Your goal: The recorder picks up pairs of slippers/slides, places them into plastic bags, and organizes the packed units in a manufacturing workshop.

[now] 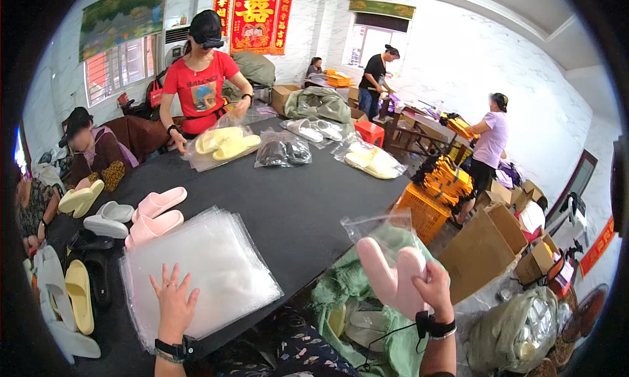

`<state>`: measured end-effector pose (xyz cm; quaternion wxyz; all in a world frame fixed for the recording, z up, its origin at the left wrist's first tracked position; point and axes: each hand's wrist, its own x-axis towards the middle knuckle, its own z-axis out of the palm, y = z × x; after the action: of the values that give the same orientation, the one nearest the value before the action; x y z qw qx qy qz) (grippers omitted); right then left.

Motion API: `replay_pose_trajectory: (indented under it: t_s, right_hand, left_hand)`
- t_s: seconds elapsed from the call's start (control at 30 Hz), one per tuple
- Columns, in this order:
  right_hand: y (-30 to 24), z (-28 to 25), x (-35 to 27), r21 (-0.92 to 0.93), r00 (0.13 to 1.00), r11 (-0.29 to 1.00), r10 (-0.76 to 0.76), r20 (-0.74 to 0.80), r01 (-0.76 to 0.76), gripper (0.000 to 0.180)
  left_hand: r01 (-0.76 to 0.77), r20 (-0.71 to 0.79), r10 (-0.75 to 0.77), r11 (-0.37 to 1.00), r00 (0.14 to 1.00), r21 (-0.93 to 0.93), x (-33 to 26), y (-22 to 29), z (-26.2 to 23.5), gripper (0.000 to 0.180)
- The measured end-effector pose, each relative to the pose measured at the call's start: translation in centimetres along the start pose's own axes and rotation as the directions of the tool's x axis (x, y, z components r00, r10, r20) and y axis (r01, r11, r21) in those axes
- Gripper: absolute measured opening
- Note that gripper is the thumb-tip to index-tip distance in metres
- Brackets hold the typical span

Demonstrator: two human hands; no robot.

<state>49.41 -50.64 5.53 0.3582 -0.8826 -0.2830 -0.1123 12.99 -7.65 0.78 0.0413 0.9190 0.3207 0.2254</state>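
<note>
My left hand point(174, 303) lies spread on a stack of clear plastic bags point(229, 262) near the table's front edge. Off the table's right side, my right hand point(434, 290) grips a pair of pink slippers point(380, 269) by one end, thumb on top. A clear bag shows around their far ends. Below them gapes a green woven sack point(347, 282) with more bagged slippers inside, partly hidden. An unbagged pair of pink slippers point(154, 225) rests just beyond the stack.
Loose slippers in yellow, grey and black line the black table's point(288, 206) left side. Bagged black slippers point(283, 153) and bagged yellow slippers point(373, 160) lie along its far side. A person in red point(203, 88) handles bagged yellow slippers there. Cardboard boxes point(481, 249) and an orange crate point(419, 213) stand right.
</note>
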Motion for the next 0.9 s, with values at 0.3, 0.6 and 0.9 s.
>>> replay_pose_trajectory:
  t_s: [0.3,0.6,0.9]
  right_hand:
    - [-13.1,1.6,7.8,0.523,0.924,0.789,-0.383,0.008,0.322,0.025]
    - [-27.8,9.8,13.2,0.508,0.613,0.476,-0.778,-0.137,0.717,0.034]
    - [-33.2,24.4,-1.2,0.365,0.177,0.207,-0.978,0.114,0.908,0.047]
  left_hand:
    - [0.153,0.052,-0.153,0.988,0.987,0.003,-6.1,-2.7,0.9,0.044]
    - [0.19,0.086,-0.194,0.981,0.977,0.049,-6.7,-3.1,2.0,0.044]
    - [0.307,0.04,-0.308,0.951,0.951,0.018,-8.8,-4.3,0.7,0.04]
